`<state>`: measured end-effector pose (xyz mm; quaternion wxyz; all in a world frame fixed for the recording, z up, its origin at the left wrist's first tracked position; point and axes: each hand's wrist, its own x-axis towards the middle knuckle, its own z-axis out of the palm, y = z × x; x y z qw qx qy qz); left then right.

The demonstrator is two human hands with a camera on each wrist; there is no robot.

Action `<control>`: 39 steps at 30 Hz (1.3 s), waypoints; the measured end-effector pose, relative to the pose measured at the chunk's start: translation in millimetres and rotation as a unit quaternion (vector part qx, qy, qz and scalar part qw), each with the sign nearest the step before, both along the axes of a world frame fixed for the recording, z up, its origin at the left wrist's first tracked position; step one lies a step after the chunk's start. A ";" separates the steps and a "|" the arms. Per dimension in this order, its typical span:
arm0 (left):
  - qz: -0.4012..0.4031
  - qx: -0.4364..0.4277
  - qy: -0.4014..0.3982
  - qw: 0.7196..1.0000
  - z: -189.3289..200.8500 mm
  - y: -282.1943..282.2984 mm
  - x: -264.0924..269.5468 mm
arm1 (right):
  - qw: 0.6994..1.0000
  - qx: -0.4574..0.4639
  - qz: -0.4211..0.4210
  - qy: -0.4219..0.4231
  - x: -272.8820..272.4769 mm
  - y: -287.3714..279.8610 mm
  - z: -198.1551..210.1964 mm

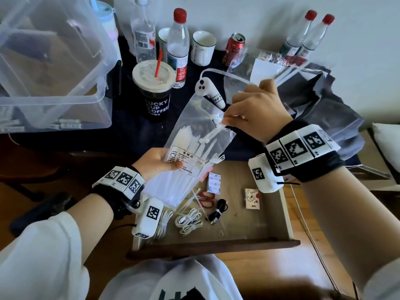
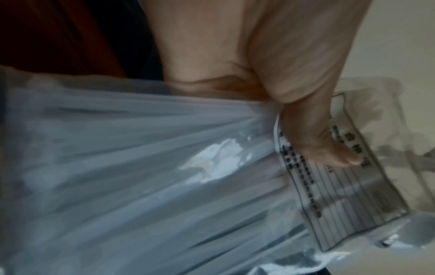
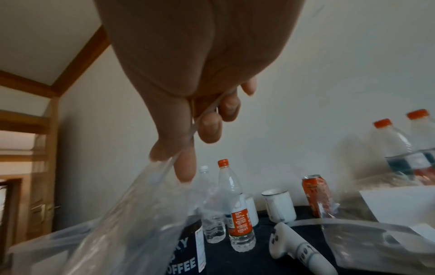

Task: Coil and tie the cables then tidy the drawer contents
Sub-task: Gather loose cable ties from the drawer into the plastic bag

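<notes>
My left hand grips the lower part of the clear bag of zip ties, thumb pressed on its printed label, holding it up over the open drawer. Below it in the drawer lie coiled white cables, red scissors and a tied black cable. To the right, my right hand pinches one zip tie at the bag's mouth.

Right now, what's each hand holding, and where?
Left hand grips the zip-tie bag at its labelled lower part. Right hand pinches a zip tie at the bag's open top.
</notes>
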<state>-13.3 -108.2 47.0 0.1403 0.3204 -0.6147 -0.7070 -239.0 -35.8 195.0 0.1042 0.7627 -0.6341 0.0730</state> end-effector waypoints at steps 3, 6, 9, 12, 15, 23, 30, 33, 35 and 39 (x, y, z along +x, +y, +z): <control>0.006 0.000 0.010 1.000 1.8 2.2 -4.1 | 0.995 0.004 0.044 0.092 16.2 -11.0 2.9; 0.013 0.002 0.024 1.000 -0.1 4.1 -4.1 | 0.989 0.038 0.037 0.135 25.0 -15.4 14.1; 0.019 0.004 0.036 0.999 -2.2 2.5 -1.0 | 0.983 0.049 -0.004 0.176 25.2 -15.4 26.2; 0.018 -0.001 0.042 0.999 1.4 -1.1 2.3 | 0.979 0.066 -0.007 0.191 26.6 -14.4 33.3; 0.016 -0.007 0.051 0.999 6.3 -3.1 2.6 | 0.978 0.089 0.006 0.190 31.7 -14.1 37.0; 0.024 -0.013 0.071 0.997 2.1 3.0 -2.0 | 0.965 0.135 0.025 0.225 49.4 -10.1 30.7; 0.046 -0.023 0.067 0.996 -9.5 5.0 -4.8 | 0.979 0.055 0.067 0.182 55.1 -2.4 38.8; 0.052 -0.025 0.070 0.996 -7.6 5.7 -5.5 | 0.986 -0.092 0.108 0.084 51.2 0.3 37.0; 0.055 -0.026 0.071 0.996 -6.7 6.2 -4.8 | 0.985 -0.142 0.089 0.029 47.4 3.3 34.9; 0.061 -0.026 0.072 0.995 -7.2 8.8 -2.4 | 0.991 -0.024 0.044 -0.124 49.5 12.3 16.2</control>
